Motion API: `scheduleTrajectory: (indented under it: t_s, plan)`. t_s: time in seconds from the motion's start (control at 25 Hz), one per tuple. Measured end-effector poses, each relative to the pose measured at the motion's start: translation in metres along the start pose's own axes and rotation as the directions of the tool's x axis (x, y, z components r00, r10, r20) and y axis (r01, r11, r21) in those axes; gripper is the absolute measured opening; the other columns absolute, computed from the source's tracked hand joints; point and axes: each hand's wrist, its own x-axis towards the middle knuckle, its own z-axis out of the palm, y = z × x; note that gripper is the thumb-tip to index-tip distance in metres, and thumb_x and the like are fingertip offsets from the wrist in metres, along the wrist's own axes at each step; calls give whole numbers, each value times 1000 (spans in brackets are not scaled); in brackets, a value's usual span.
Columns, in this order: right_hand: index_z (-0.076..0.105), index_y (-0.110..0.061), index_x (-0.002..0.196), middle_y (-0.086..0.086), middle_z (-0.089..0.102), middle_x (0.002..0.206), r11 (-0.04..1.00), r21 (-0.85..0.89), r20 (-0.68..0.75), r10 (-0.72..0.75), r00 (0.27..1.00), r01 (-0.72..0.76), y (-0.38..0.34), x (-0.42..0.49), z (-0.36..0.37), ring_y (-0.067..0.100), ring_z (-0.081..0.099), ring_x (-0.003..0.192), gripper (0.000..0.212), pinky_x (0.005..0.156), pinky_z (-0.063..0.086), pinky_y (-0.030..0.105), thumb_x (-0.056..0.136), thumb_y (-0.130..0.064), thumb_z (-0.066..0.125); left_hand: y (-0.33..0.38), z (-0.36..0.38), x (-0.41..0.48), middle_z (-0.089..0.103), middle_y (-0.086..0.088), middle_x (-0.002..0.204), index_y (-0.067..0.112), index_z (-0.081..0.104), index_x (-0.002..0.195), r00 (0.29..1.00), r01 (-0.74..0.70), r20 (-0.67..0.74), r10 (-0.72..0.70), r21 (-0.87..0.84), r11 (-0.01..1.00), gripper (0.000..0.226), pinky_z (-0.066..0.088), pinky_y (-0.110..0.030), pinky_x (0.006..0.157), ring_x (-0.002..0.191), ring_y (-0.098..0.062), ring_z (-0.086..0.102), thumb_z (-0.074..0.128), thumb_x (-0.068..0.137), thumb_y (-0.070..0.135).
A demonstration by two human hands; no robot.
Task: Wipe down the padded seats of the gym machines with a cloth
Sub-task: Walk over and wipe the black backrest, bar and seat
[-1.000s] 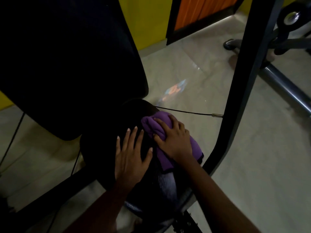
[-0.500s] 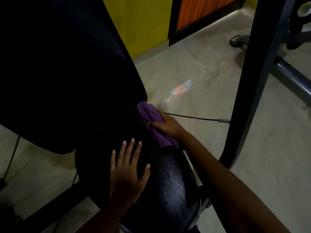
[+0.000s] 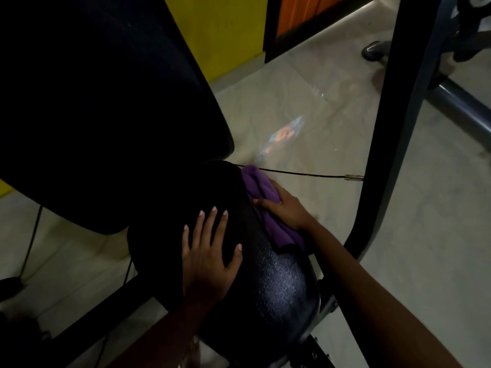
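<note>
Pale floor tiles surround the black padded seat (image 3: pixel 268 282) at lower centre. Right hand (image 3: pixel 285 208), fingers clamped over the purple cloth (image 3: pixel 268 208), works its right edge; left hand (image 3: pixel 210 253) rests spread flat beside it, the seat's long axis running toward the frame's bottom.

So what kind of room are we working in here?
Most likely a gym: a black padded seat with a backrest, a steel cable, and a machine frame on a tiled floor.
</note>
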Motion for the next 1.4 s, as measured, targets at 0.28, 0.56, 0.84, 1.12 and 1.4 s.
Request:
scheduleTrajectory:
  t_s: [0.28, 0.56, 0.84, 1.12, 1.4]
  plan:
    - [47, -27, 134, -13, 52, 119, 976, 172, -293, 177, 939, -131, 23, -112, 17, 7, 49, 112, 53, 95, 35, 20, 85, -26, 67, 1, -1, -3, 39, -6, 149, 19, 41, 141, 1000, -5, 24, 5, 21, 1000, 66, 20, -50, 113, 140, -25, 31, 32, 83, 50]
    - [58, -25, 122, 0, 64, 111, 929, 304, -619, 360, 699, -209, 29, -156, 65, 18, 59, 102, 44, 86, 44, 29, 82, -41, 66, -9, -16, -21, 32, -11, 152, 15, 38, 143, 982, -121, 130, 135, -115, 986, 74, 13, -49, 116, 143, -29, 24, 22, 84, 57]
    - [48, -19, 131, 9, 45, 134, 972, 86, -787, 200, 584, -217, 31, -182, 110, 23, 46, 121, 67, 101, 37, 33, 76, -57, 46, -19, -9, -56, 35, -8, 151, 19, 39, 143, 961, -273, 9, 275, -96, 957, 63, 13, -45, 115, 142, -27, 27, 30, 89, 51]
    - [19, -40, 142, 11, 11, 154, 840, -469, -698, -162, 698, -274, 31, -217, 170, 30, 9, 142, 61, 114, 11, 45, 87, -62, 33, -23, -15, -65, 43, -10, 145, 9, 44, 138, 965, -262, -110, 238, -373, 890, 53, 7, -37, 116, 139, -25, 33, 31, 94, 35]
    - [23, -38, 144, 16, 21, 150, 153, -971, 87, -495, 865, 185, 18, -196, 146, 41, 22, 135, 102, 104, 23, 60, 58, -69, 68, -23, -29, -139, 22, -4, 154, 17, 25, 147, 781, 397, 190, -595, -886, 238, 68, 30, -45, 113, 140, -21, 28, 35, 89, 51]
